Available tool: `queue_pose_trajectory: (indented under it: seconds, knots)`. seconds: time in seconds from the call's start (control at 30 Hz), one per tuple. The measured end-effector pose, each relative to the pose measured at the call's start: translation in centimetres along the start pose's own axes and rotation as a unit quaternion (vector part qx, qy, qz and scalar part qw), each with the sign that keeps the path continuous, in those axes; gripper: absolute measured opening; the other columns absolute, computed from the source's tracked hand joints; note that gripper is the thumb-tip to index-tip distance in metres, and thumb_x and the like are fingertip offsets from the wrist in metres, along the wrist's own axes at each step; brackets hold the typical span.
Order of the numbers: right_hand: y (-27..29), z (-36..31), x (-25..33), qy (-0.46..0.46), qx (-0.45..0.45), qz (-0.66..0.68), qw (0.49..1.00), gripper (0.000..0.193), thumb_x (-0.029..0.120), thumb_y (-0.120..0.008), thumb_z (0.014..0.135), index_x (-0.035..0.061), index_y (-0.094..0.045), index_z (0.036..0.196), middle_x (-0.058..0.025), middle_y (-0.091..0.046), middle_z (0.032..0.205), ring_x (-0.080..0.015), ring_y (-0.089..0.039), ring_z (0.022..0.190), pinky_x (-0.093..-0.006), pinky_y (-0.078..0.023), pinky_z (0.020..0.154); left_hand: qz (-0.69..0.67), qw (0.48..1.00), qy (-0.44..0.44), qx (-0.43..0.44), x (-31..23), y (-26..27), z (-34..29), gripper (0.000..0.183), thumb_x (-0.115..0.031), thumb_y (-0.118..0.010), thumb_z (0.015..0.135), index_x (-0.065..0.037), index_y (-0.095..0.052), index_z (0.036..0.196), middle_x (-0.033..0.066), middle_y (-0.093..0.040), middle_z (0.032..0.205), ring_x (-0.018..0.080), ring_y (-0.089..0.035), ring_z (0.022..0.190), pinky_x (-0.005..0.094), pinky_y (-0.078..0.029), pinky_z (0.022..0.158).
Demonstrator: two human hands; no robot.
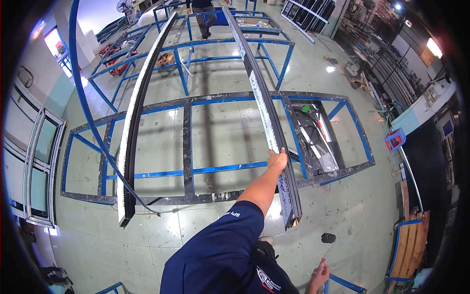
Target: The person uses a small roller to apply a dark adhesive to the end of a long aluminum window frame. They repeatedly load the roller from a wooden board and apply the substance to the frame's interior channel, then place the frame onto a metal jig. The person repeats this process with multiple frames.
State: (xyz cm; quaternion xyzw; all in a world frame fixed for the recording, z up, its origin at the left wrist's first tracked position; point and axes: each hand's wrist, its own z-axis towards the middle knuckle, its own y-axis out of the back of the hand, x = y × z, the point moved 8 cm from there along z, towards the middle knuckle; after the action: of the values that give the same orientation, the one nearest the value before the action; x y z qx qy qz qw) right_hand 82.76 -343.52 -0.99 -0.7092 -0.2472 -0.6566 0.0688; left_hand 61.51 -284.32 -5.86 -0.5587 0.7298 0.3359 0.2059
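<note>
My left hand (277, 159) is closed over the near part of a long dark aluminium profile (267, 105) with white printed film along its side. That profile lies across the blue metal work frames, its near end sticking out past the front edge. At the lower right, my right hand (319, 275) grips the red handle of a small roller (328, 238), whose dark head sits at the end of a thin wire shank. A second long profile (133, 122), black with a white face, lies to the left, roughly alongside the first.
A low blue frame table (188, 142) with black-covered bars carries both profiles. A blue hose (81, 93) hangs across the left. A tray (318, 139) with loose strips sits at right. Another person (203, 17) stands at the far end. Framed windows (41, 161) lean at left.
</note>
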Motion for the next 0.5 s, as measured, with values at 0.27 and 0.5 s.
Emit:
queue_pose_trajectory:
  seconds: [0.27,0.5]
  knots:
    - [0.6,-0.1,0.0,-0.009,0.008,-0.008,1.0,0.018,0.021,-0.063,0.103,0.0054,-0.059,0.094,0.0022,-0.055,0.069,-0.0023,-0.041,0.048,-0.0187,-0.027,0.041,-0.001,1.0,0.001,-0.004,0.4,-0.3,0.9,0.086,-0.062,-0.051,0.097,-0.013,-0.019,0.16,0.0355,-0.044,0.147,0.0476,-0.046,0.136,0.0514,-0.04,0.113]
    - [-1.4,-2.6,5.6,-0.061,-0.008,-0.16,0.985,0.032,0.034,-0.068,0.098,0.0033,-0.068,0.107,-0.0008,-0.056,0.072,-0.0102,-0.046,0.06,-0.0264,-0.038,0.054,0.004,1.0,0.004,-0.01,-0.4,1.2,-0.5,0.09,-0.064,-0.051,0.096,-0.01,-0.019,0.161,0.0353,-0.045,0.146,0.0477,-0.046,0.137,0.05,-0.038,0.115]
